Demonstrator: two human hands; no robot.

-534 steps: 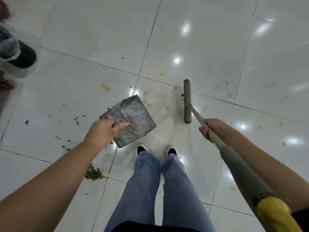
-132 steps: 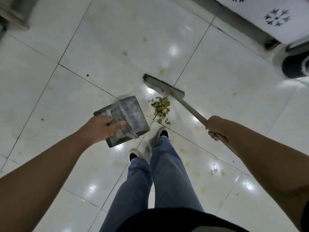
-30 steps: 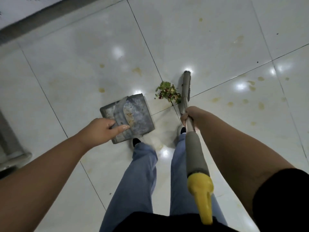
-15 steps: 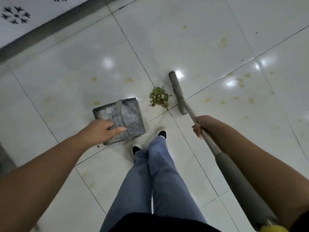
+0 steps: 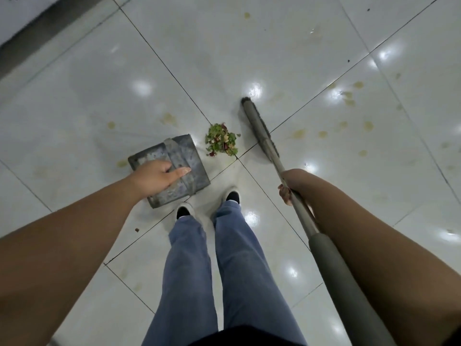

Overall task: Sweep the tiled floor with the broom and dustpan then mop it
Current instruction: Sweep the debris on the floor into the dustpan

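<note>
Left hand [image 5: 159,176] wrapped around the handle strap of the grey metal dustpan [image 5: 172,171], held low over the tiled floor [image 5: 74,101]. Right hand [image 5: 293,183] gripped on the broom [image 5: 264,138] shaft, brush head on the tiles. Pile of green and red scraps [image 5: 221,142] between dustpan and brush, near both. Yellowish stains [image 5: 321,133] scattered around.

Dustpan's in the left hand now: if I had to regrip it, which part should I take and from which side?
Take the dustpan by the raised strap handle crossing its top, where the left hand already grips it, coming from above at the rear. That keeps the edge facing the debris pile clear, probably its mouth, for the broom.
</note>
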